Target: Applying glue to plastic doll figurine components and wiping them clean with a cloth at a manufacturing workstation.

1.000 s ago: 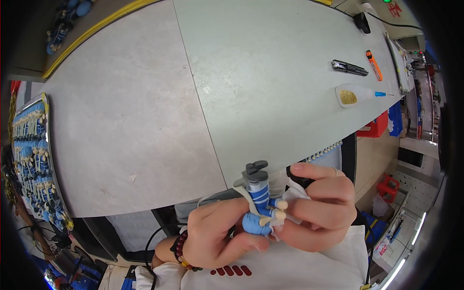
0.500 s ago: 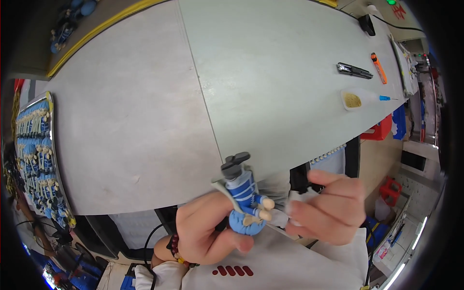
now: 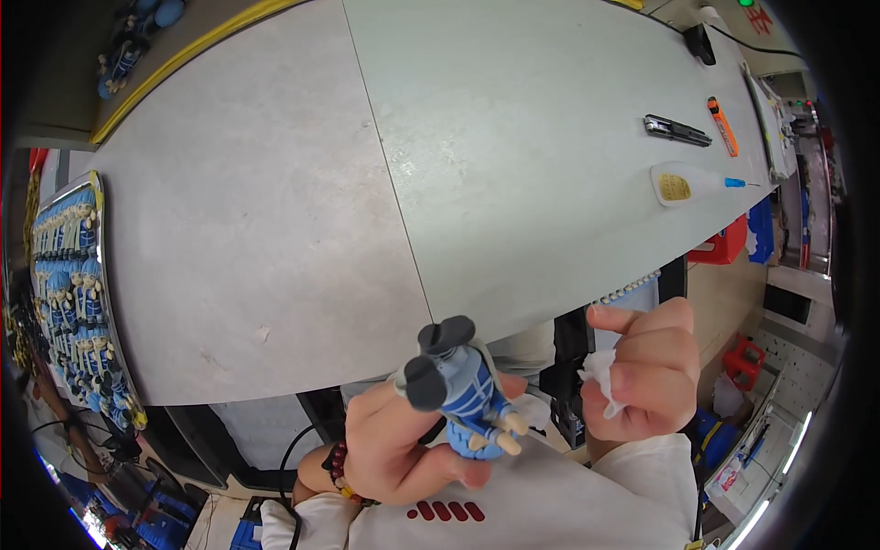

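Note:
Upside down in my left hand (image 3: 390, 449) is a small figurine (image 3: 467, 385) with blue hair, blue clothes and dark grey shoes. My fingers and thumb close round its head end, and the shoes point up and toward the table. A beaded bracelet circles that wrist. To the right, apart from the figurine, my right hand (image 3: 651, 371) is closed on a crumpled white tissue (image 3: 600, 378), which sticks out between the fingers. Both hands are held just off the table's near edge, above my lap.
The grey table (image 3: 247, 202) spreads ahead. On its right lie a stapler-like black tool (image 3: 676, 130), an orange utility knife (image 3: 722, 126) and a glue bottle (image 3: 680, 186) with a blue needle tip. A tray (image 3: 108, 302) of similar figurines stands at the left. A red bin (image 3: 720, 243) is beyond the right edge.
My right hand has drawn away from the figurine, to the right, with the tissue. The figurine has tilted so its soles face more toward me.

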A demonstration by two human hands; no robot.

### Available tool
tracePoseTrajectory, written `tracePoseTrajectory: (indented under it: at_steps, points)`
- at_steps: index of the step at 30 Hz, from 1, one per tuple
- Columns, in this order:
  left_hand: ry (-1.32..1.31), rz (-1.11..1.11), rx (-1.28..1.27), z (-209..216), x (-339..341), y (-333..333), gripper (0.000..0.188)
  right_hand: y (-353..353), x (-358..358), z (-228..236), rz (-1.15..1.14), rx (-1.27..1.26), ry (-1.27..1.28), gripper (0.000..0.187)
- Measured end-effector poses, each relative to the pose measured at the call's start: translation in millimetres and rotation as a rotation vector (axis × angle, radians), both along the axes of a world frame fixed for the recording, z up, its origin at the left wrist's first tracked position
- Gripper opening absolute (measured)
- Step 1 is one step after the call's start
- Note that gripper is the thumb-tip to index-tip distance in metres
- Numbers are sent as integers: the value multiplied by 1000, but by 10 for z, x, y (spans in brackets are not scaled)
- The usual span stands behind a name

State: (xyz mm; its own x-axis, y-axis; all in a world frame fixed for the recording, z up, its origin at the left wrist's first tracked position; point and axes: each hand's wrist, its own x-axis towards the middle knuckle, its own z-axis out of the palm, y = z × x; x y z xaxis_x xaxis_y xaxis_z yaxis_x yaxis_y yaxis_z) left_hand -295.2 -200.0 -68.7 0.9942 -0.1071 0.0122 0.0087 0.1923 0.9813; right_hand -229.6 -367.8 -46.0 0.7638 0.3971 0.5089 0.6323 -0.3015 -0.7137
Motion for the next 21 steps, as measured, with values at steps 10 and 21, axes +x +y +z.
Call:
tracePoseTrajectory:
  at_steps: [10,21]
  points:
    - [46,-88,-248,24,4,48,39,-48,127,-218,-86,163,50,36]
    - [74,119,-459,-22,-74,-49,42,48,444,-265,-335,-102,-71,38]
